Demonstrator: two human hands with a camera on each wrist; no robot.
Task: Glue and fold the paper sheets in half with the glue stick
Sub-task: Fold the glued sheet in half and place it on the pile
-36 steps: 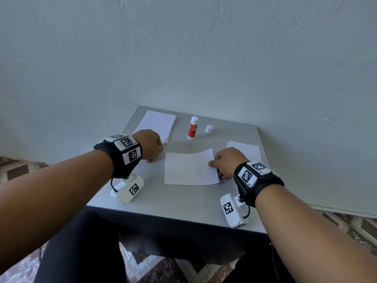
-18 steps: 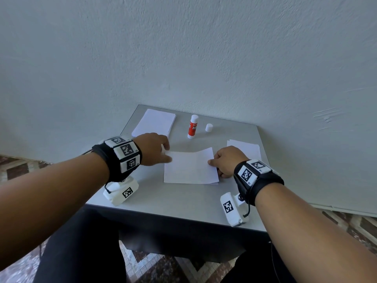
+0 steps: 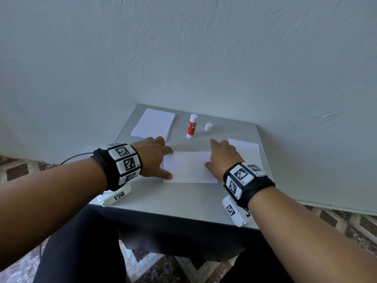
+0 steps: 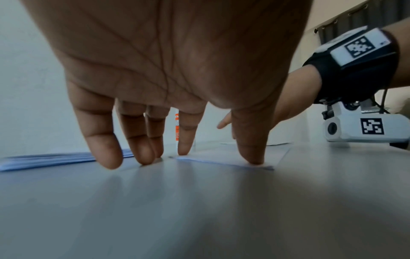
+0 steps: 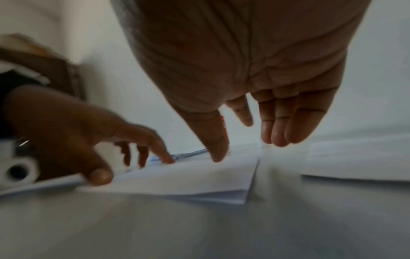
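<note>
A folded white paper sheet point(image 3: 188, 167) lies in the middle of the grey table point(image 3: 175, 201). My left hand point(image 3: 157, 158) rests at its left edge, fingers straight, with thumb and forefinger tips pressing on the sheet point(image 4: 244, 157). My right hand point(image 3: 222, 155) hovers over the sheet's right edge with straight spread fingers; its thumb comes down to the paper point(image 5: 199, 175). The red and white glue stick point(image 3: 192, 126) stands uncapped at the back, its white cap point(image 3: 208, 127) beside it.
A stack of white sheets point(image 3: 154, 126) lies at the back left corner. Folded sheets point(image 3: 247, 152) are piled at the right edge. The table stands against a pale wall, with patterned floor tiles below.
My left hand has moved from a fist beside the sheet onto its left edge with fingers spread. My right hand has let go of the right edge and opened, lifting toward the back.
</note>
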